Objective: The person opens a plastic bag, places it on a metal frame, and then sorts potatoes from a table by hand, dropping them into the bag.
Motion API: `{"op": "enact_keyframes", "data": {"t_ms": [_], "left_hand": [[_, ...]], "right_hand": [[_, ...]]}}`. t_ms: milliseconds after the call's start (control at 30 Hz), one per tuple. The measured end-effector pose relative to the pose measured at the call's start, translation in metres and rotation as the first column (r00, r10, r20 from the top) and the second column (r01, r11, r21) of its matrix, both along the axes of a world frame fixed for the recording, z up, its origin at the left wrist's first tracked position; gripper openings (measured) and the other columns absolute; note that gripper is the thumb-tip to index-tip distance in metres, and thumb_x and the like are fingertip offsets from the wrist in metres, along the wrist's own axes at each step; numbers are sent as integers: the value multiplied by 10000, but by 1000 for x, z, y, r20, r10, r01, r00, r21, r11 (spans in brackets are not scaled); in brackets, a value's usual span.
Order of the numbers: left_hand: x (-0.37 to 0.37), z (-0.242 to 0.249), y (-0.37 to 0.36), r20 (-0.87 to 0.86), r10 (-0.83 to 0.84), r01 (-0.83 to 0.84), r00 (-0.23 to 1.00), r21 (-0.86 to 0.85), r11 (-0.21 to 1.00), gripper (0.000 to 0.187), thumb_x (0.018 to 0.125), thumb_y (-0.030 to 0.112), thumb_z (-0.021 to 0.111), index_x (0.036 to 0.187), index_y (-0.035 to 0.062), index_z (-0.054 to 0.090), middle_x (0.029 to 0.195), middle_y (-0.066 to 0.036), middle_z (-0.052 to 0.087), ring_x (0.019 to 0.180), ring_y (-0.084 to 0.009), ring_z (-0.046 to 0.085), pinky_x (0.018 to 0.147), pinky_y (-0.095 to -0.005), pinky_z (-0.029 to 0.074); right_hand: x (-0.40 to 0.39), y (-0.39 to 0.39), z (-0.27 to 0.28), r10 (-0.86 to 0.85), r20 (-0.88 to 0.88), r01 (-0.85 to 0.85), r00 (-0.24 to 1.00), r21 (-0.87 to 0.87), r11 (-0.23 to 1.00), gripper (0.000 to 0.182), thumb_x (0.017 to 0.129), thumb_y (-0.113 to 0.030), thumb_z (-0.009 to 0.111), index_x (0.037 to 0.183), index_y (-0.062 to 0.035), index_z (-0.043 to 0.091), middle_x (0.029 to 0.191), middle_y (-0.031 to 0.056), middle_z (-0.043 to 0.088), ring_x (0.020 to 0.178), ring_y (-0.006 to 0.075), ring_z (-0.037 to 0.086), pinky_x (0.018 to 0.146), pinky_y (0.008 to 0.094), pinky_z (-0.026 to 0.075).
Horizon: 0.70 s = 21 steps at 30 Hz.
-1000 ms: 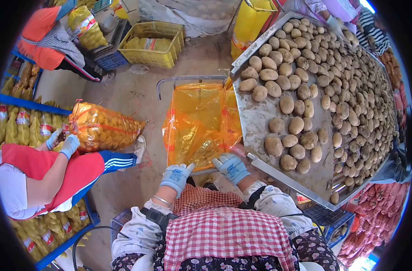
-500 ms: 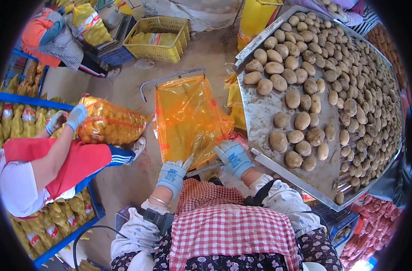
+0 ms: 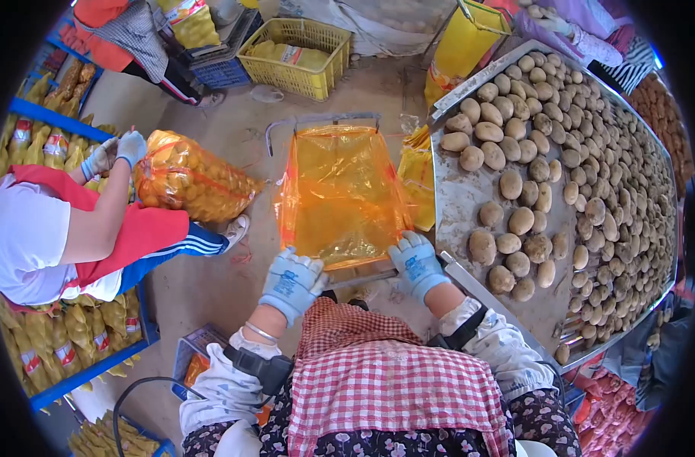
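An orange mesh bag (image 3: 344,194) hangs spread wide on a metal frame (image 3: 322,119) in front of me. My left hand (image 3: 290,283), in a pale blue glove, has its fingers curled on the bag's near left corner. At the near right corner, my right hand (image 3: 417,265), gloved the same way, grips the bag's edge. The bag looks empty. Just right of it, potatoes (image 3: 520,221) lie on a metal sorting table (image 3: 469,194).
On the left, a co-worker (image 3: 81,236) holds the top of a filled orange bag (image 3: 195,177). Another person (image 3: 126,38) stands at the back left, near a yellow crate (image 3: 325,76). Folded yellow bags (image 3: 417,179) hang beside the table.
My hands have moved apart, and the bag is now stretched wider and flatter over the frame. The view has shifted, so the surroundings sit differently.
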<state>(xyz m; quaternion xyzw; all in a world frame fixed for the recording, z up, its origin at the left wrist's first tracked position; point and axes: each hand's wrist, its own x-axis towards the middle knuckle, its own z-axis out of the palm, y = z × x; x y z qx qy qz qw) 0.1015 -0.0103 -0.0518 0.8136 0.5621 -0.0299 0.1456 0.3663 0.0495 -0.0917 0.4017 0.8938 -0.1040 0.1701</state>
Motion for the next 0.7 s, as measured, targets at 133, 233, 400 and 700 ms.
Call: {"op": "enact_keyframes", "data": {"t_ms": [133,233,400,700], "left_hand": [[17,-19,-11,52,23,-18,998,-86,996,471,772,425,659,1092,87,586,966,-112,623,999,-280,570,1072,-446,285],[14,-24,-16,43,7,-6,999,-23,1000,543,735,443,690,1130,89,573,1020,-110,603,1060,-279,543,1093,-460,252],[9,-35,-24,-11,-48,49,999,83,995,564,699,425,717,1132,103,556,1044,-95,584,1097,-286,519,1088,-471,259],[8,-44,-24,188,27,-67,982,213,975,499,628,347,751,1020,107,556,959,-84,571,1019,-282,535,1005,-499,343]], "right_hand": [[7,-19,-20,-146,-54,149,988,47,988,528,704,-247,692,1166,-64,511,1175,167,538,1244,334,422,1007,421,365],[7,-20,-12,-183,-110,178,977,-53,983,616,722,-301,686,1248,-52,482,1232,164,513,1268,343,396,1007,467,357],[38,-32,-41,-184,-352,147,918,-129,981,611,712,-239,687,1254,-59,473,1203,176,509,1234,362,408,1026,454,349],[40,-38,-47,-198,-629,206,752,-62,977,580,698,-149,668,1242,-58,487,1106,181,534,1114,366,470,992,460,365]]}}
